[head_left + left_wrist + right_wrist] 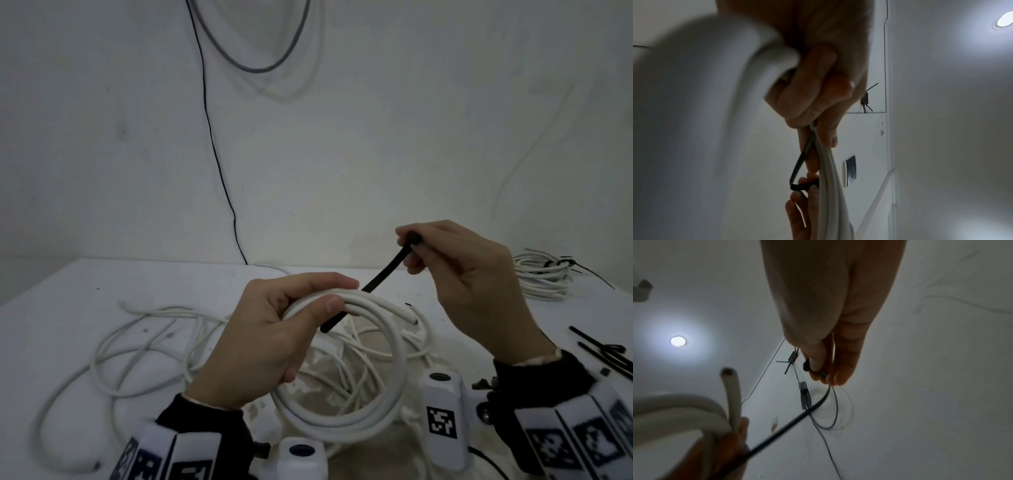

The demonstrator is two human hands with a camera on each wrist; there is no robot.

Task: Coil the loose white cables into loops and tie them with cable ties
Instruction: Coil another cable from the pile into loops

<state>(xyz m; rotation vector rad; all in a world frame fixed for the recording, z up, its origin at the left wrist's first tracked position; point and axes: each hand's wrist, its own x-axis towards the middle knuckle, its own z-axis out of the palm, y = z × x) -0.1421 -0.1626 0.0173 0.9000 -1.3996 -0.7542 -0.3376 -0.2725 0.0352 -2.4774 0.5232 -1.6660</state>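
My left hand (274, 329) grips a coil of thick white cable (387, 404) at its top, held above the table. A black cable tie (380, 277) runs under the coil's strands by my left thumb and slants up to the right. My right hand (469, 281) pinches the tie's upper end between thumb and fingertips. In the left wrist view the black cable tie (801, 164) bends beside the white cable (830, 186). In the right wrist view my right hand's fingers (842, 368) hold the tie's head, and the black cable tie (789, 423) leads down to the white cable (694, 408).
Loose thin white cables (137, 342) sprawl over the white table (68, 294) at left and under the coil. A tied white bundle (541, 274) lies at the far right. Spare black ties (603, 353) lie at the right edge. Dark wires (212, 137) hang on the wall.
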